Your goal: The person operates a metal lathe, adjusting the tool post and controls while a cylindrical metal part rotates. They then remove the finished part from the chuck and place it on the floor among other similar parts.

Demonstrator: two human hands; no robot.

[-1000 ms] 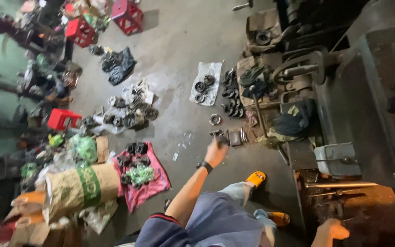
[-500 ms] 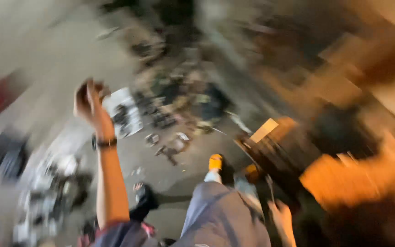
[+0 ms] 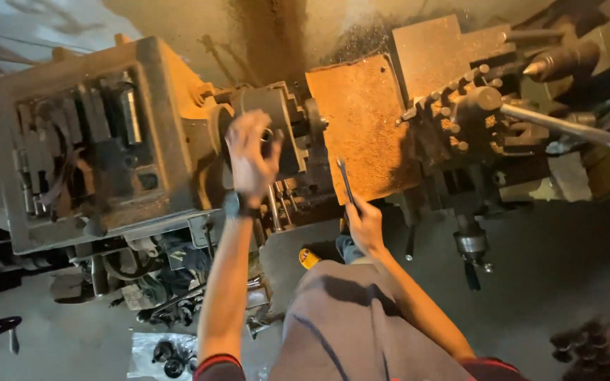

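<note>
At the headstock end of a grimy grey-green metal lathe point(image 3: 178, 92), reaching up with the left hand point(image 3: 252, 159), black wristwatch point(image 3: 232, 204) on the wrist, fingertips bunched against the face of the round grey steel chuck point(image 3: 280, 123). Possibly pinching something small and dark there, possibly only touching the chuck; cannot tell which from this angle. Gripping a slim dark metal hand tool point(image 3: 345, 180) in the right hand point(image 3: 365, 226), fist closed around its lower end, shaft pointing up along the edge of the rust-orange flat metal plate point(image 3: 365, 120) lying over the bed, tip near the chuck but apart from it and set into nothing. Judging by that: still at the setting-up stage. Nothing seen standing out of the chuck, no workpiece visibly clamped, tool held ready rather than applied, so any seating and tightening at the chuck looks left to do. Further right, well apart from both hands: bolt-studded dark tool post point(image 3: 471, 106) with its long bright steel lever point(image 3: 559, 123), and the pointed steel tailstock centre point(image 3: 539, 67), neither brought up to the chuck. To the left, open gearbox housing point(image 3: 86, 141) with shafts exposed. Below, grey trousers point(image 3: 347, 324) and a yellow shoe point(image 3: 310, 258) on the concrete floor point(image 3: 545, 282), plus dark round metal rings on a pale sheet point(image 3: 142, 346) down by the left arm.
</note>
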